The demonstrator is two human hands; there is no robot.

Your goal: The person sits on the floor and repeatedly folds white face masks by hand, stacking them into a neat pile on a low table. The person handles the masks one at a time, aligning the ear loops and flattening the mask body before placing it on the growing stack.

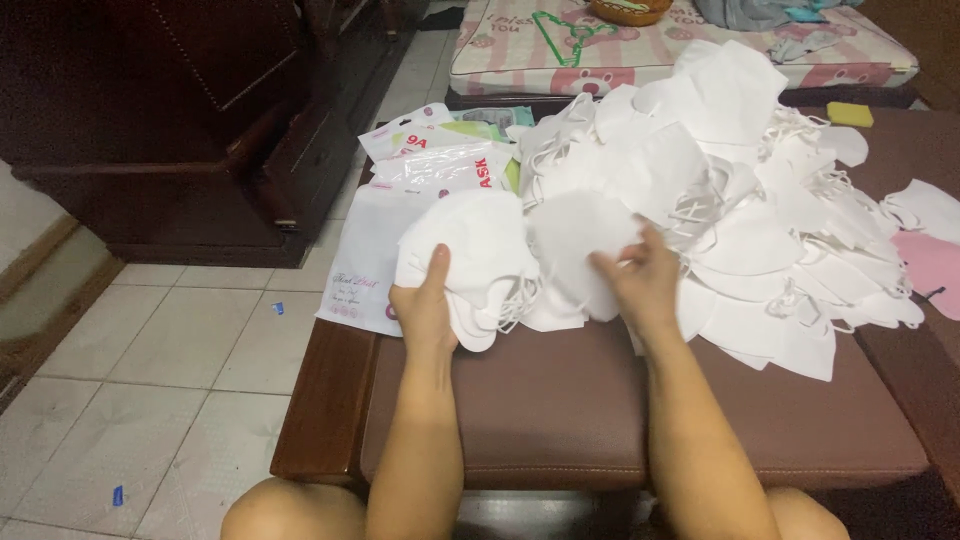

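Where the white face masks (pixel 700 200) lie heaped across the far half of the brown padded bench (pixel 560 410), the left hand (pixel 424 312) has closed its grip round a small stack of masks (pixel 465 258), thumb on top and fingers hidden beneath, at the left end of the heap. Just beside it the right hand (pixel 640 280) rests on a single mask (pixel 575 250) with fingers spread and slightly curled, pressing it rather than clasping it; stack and mask touch. Flat packets (pixel 435 160) with printed fronts lie at the bench's far left corner, and one white packet (pixel 362 270) overhangs the left edge. A pink mask (pixel 932 265) sits at the right edge. Beyond the far edge a yellow sponge (pixel 849 114) lies near a striped cushion (pixel 700 55) carrying a green hanger (pixel 565 30).
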